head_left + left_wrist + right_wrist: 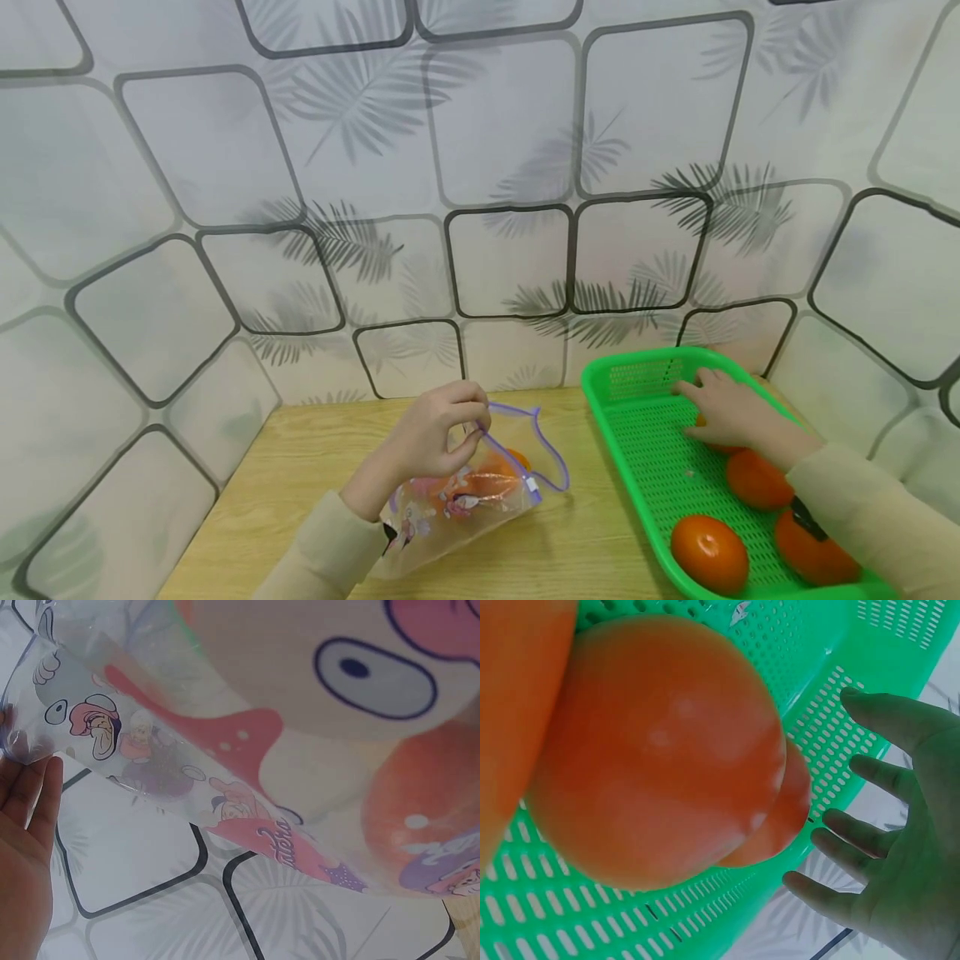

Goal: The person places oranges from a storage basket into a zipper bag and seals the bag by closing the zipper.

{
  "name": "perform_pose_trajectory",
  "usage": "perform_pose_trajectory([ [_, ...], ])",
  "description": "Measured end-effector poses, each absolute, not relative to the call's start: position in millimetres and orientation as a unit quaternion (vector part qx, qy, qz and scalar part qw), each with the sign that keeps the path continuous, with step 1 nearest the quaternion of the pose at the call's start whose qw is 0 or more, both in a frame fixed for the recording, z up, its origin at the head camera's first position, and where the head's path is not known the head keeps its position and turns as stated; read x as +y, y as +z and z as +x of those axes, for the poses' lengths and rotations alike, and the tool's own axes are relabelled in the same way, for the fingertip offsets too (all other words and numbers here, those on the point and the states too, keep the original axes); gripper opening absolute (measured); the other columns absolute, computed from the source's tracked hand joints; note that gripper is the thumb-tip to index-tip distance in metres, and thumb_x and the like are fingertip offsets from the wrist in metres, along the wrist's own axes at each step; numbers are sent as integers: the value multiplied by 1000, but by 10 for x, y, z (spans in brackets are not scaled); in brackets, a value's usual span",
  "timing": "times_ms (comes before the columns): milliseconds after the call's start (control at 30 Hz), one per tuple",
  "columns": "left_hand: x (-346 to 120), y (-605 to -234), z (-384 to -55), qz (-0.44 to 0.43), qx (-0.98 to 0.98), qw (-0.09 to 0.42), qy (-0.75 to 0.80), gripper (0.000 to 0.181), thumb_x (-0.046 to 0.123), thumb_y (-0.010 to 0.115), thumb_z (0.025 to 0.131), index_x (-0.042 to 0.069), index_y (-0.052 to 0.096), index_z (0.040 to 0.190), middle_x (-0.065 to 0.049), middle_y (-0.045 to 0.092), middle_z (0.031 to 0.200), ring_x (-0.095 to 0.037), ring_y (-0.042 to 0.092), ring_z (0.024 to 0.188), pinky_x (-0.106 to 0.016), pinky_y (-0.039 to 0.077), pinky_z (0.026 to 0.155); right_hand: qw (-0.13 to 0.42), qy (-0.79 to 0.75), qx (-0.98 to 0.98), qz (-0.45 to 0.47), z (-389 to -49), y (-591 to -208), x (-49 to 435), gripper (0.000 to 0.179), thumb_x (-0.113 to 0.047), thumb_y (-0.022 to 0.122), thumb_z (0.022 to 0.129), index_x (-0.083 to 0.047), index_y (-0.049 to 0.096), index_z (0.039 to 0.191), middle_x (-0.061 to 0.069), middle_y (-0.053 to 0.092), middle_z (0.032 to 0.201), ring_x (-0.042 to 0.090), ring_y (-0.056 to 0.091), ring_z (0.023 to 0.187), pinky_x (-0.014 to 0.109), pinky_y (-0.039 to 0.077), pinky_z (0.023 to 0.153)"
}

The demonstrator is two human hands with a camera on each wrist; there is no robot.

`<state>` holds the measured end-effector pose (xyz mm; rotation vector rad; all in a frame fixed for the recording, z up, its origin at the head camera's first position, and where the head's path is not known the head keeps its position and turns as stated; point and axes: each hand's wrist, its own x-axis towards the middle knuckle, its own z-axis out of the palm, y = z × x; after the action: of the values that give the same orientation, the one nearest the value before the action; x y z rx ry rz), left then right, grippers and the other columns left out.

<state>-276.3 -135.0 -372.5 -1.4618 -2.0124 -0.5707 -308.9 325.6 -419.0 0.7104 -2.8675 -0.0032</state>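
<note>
My left hand [442, 429] pinches the purple-edged mouth of a clear zip bag [420, 533] printed with pink cartoon figures. The bag lies on the table, its mouth spread, with an orange-red tomato [420, 802] inside. In the left wrist view, the fingers [45, 795] are at the bag's edge. My right hand [731, 408] reaches over a green plastic basket [637, 467], directly above the farthest tomato [791, 810], which it partly hides. In the right wrist view, those fingers are spread and apart from the fruit. Another large tomato [660, 750] sits nearer the camera.
More tomatoes lie in the basket, including one at the near left corner [708, 554] and one under the right forearm [810, 550]. The wooden table [247, 483] meets a patterned wall [510, 258] at the back. The basket's raised rim stands right of the bag.
</note>
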Motion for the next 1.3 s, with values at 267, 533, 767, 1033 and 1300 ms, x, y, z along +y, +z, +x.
perform_pose_trajectory([
  [267,-1353,-3739,-2764,-546,-757,287,-213,17,0,68,78,16,67,83,3,63,91,-9,57,79,-21,52,70,71,15,-972,224,-3097,-4202,3317,59,-28,91,75,-5,67,124,24,59,105,37,58,94,57,55,75],
  [533,-1352,-3749,-2761,-545,-760,283,-213,16,1,68,80,17,68,84,3,65,91,-9,58,79,-20,52,70,37,19,-978,204,-3085,-4186,3384,64,-28,92,71,0,66,122,29,58,104,46,59,96,66,53,82],
  [767,-1350,-3730,-2748,-538,-765,282,-215,17,0,69,79,16,68,84,3,65,91,-9,59,80,-20,52,71,3,24,-979,203,-3099,-4167,3412,69,-30,93,72,4,62,124,39,55,111,59,58,104,71,53,87],
  [1033,-1349,-3726,-2749,-540,-762,284,-217,18,-1,71,78,16,68,83,2,64,91,-9,59,80,-21,53,71,-48,27,-981,185,-3128,-4125,3427,72,-30,93,75,5,58,129,45,51,117,65,54,111,74,52,90],
  [1300,-1350,-3724,-2756,-544,-758,285,-218,19,-1,70,78,16,68,83,2,64,91,-10,59,80,-21,53,72,-65,26,-981,181,-3143,-4123,3418,69,-27,92,75,5,59,125,43,51,115,62,56,107,71,53,88],
])
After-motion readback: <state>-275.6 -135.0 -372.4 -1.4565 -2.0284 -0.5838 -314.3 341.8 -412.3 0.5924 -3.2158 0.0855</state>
